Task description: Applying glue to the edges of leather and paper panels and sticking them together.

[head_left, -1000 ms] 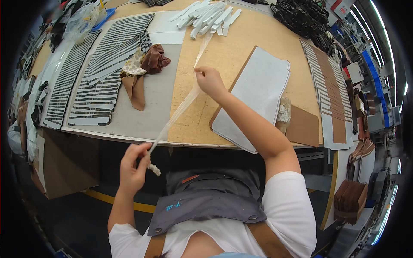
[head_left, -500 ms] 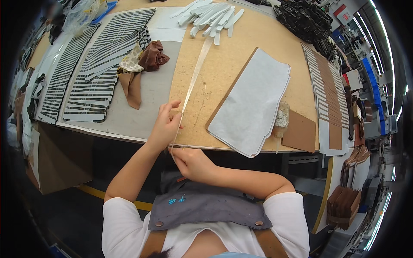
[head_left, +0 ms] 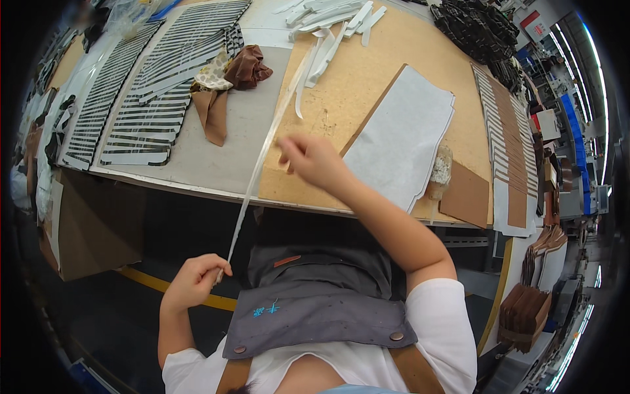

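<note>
My left hand (head_left: pixel 197 279) is closed in a pinch on the lower end of a long, pale, thin strip (head_left: pixel 252 174), low in front of the table's near edge. From there the strip runs taut up over the tabletop to a loose pile of white strips (head_left: pixel 321 16) at the far side. Over the table, just right of the taut strip, is my right hand (head_left: pixel 314 159). Its fingers are loosely curled and slightly blurred, with nothing visible in them. One white strip (head_left: pixel 300 95) hangs loose from the pile toward me.
A stack of light grey panels (head_left: pixel 400 138) lies right of my right hand, beside a whitish block (head_left: pixel 441 174) and a brown board (head_left: pixel 466 194). Rows of striped strips (head_left: pixel 141 134) and crumpled brown scraps (head_left: pixel 249 67) lie left. A dark bundle (head_left: pixel 476 33) sits far right.
My left hand has moved down toward me, drawing the strip with it. My right hand has risen from the table edge over the tabletop. Some strips in the pile have shifted.
</note>
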A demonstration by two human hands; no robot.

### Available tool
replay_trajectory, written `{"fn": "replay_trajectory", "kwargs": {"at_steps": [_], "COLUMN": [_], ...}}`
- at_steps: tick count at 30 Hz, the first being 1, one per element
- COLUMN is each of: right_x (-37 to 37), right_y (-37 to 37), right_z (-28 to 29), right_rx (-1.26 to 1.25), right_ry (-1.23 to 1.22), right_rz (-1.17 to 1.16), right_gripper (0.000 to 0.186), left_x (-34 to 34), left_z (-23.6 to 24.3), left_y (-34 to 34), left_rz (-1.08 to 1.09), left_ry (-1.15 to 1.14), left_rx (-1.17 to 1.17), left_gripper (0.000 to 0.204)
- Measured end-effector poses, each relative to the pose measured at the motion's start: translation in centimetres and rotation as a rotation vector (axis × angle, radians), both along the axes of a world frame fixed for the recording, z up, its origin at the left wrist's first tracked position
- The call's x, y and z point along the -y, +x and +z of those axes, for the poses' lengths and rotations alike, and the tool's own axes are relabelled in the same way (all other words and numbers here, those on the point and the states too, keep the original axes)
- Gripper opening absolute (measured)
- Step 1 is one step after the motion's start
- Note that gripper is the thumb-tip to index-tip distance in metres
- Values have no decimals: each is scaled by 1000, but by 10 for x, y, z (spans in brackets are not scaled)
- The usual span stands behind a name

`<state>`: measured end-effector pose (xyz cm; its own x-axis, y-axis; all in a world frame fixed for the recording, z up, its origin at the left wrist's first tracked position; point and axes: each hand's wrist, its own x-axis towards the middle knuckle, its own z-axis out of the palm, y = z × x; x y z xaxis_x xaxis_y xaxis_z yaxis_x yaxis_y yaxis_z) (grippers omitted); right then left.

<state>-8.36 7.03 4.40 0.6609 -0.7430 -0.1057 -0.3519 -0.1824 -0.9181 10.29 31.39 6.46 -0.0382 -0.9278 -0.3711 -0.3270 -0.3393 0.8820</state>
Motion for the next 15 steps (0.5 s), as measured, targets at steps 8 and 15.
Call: {"fn": "replay_trajectory", "kwargs": {"at_steps": [8, 15], "right_x": [117, 168], "right_y": [33, 29], "right_z": [-36, -57], "right_rx": [-403, -413], "right_ry": [-385, -226], "right_rz": [-347, -264], "right_gripper": [64, 55], "left_x": [-47, -71], "left_z": [11, 11], "left_y": [-13, 2], "left_rz": [-31, 53], "left_ry": [-159, -114], "left_rx": [121, 100], "left_gripper": [19, 20]}}
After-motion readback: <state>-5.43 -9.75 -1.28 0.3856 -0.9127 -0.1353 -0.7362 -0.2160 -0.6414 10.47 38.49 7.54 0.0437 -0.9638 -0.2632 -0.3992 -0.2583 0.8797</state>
